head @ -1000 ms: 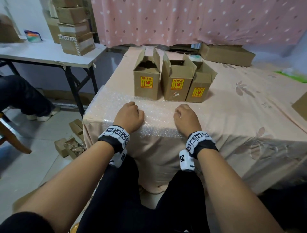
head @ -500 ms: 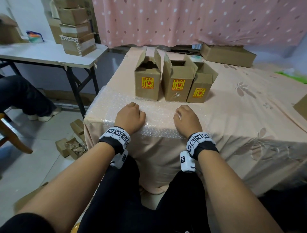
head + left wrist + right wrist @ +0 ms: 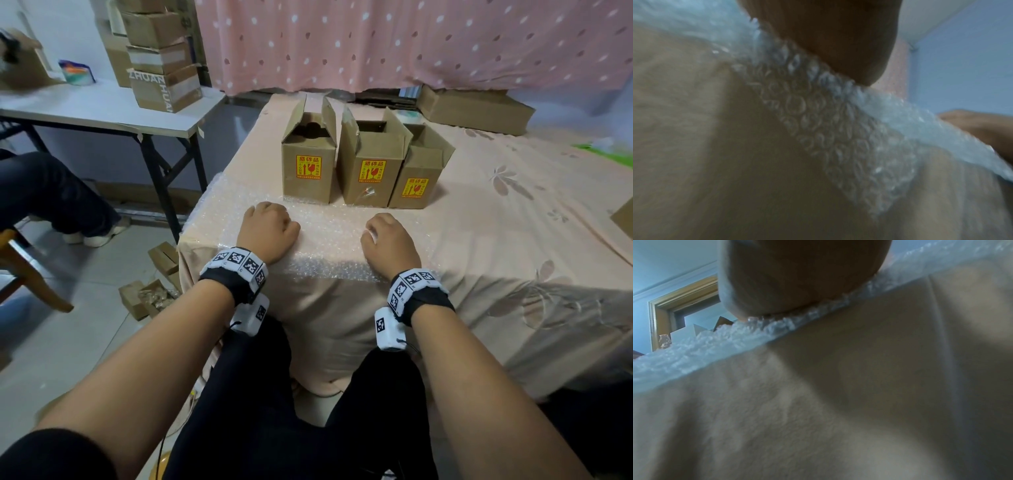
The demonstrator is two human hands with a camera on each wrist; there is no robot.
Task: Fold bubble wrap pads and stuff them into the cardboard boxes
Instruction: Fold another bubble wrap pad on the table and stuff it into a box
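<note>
A clear bubble wrap sheet [image 3: 329, 229] lies flat along the near edge of the peach-covered table [image 3: 513, 212]. Its front edge hangs slightly over the table edge. My left hand [image 3: 269, 229] rests on the wrap as a loose fist, and my right hand [image 3: 388, 240] rests the same way a little to the right. Neither visibly holds anything. Three open cardboard boxes with yellow fragile labels stand just behind the wrap: left [image 3: 308, 171], middle [image 3: 371, 174], right [image 3: 416, 181]. The left wrist view shows the wrap [image 3: 828, 121] under the heel of my left hand [image 3: 828, 32]. The right wrist view shows the wrap's edge [image 3: 715, 345].
A white folding table [image 3: 85, 106] at the left carries stacked cartons [image 3: 161, 58]. A seated person's leg [image 3: 51, 192] is beside it. Small boxes [image 3: 150, 294] lie on the floor near the table corner. A flat carton [image 3: 476, 109] lies at the far edge.
</note>
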